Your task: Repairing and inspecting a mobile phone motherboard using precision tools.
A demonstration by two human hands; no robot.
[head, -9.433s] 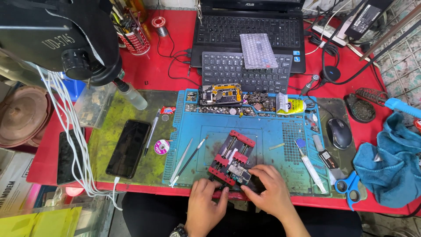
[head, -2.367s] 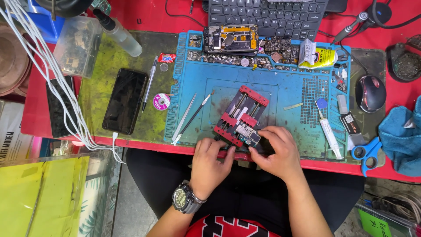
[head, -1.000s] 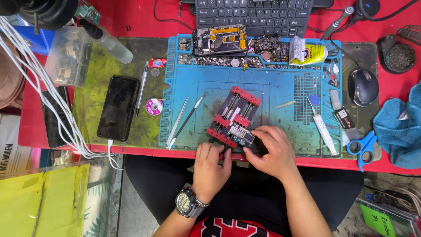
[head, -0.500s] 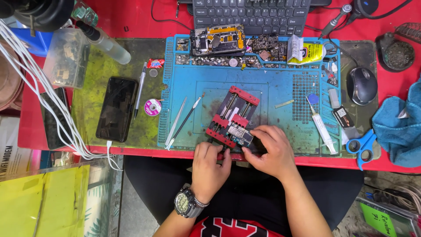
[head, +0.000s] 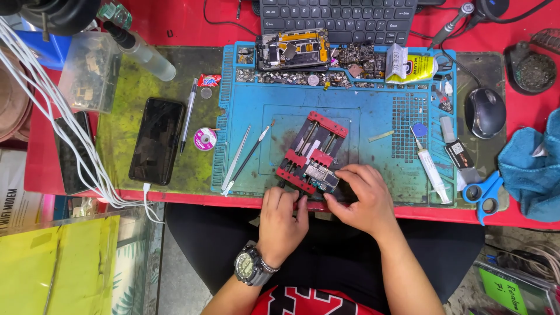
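Note:
A red and black clamp fixture (head: 312,150) lies tilted on the blue work mat (head: 361,111), with a small circuit board (head: 320,175) held at its near end. My left hand (head: 282,221), a watch on its wrist, rests at the table's front edge with its fingertips against the fixture's near left corner. My right hand (head: 361,198) is curled over the fixture's near right side, its fingers touching the circuit board. Whether either hand pinches a small part is hidden by the fingers.
Tweezers (head: 235,160) and a thin probe (head: 254,153) lie left of the fixture. A black phone (head: 157,140), a pen (head: 188,115) and a solder wick spool (head: 205,139) sit on the green mat. A syringe (head: 430,166), blue scissors (head: 483,192), a mouse (head: 485,112) and a blue cloth (head: 534,169) are to the right.
The view has drifted slightly across the bench. Both hands stay at the near end of the fixture with only small finger movements.

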